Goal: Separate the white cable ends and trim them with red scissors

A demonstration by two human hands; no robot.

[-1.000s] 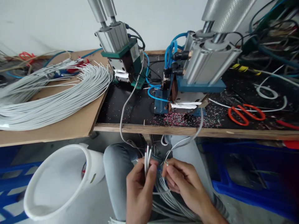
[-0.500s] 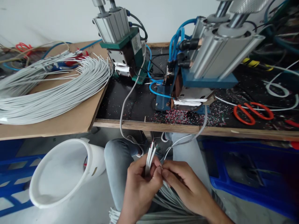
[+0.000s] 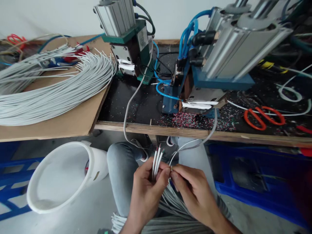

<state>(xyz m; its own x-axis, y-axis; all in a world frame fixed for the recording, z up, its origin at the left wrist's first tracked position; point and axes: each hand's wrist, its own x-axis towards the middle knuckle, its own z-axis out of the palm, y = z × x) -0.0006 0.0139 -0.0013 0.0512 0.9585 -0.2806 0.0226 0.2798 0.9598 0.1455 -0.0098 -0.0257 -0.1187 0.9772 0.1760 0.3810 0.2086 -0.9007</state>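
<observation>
Nearest my view, I had the grey cable bundle [image 3: 181, 226] lying across the lap, with both hands working above it. My left hand [image 3: 147, 193] held 3 white cable ends [image 3: 157, 162] upright, fingers and thumb folded around them, their coloured cores poking out at the top. My right hand [image 3: 196, 193] had thumb and forefinger pinched on 1 pale cable tip [image 3: 171, 168], right against the left thumb; the cores there were too small for me to make out. I judged the step in hand to be dressing that tip by fingertip. The next move, I reckoned, called for a steady left grip and a light right pinch, so the 3 ends stayed together.

To the left of the knees stood a white bucket [image 3: 100, 162]. Beyond, on the black bench [image 3: 136, 110], lay coloured clippings [image 3: 185, 120] beneath a blue-based pneumatic press [image 3: 225, 83], with orange-handled scissors [image 3: 274, 114] on its right. Farther left stood a green-based pneumatic press [image 3: 122, 39], beside a coil of grey cable [image 3: 60, 100] on cardboard [image 3: 80, 128].
</observation>
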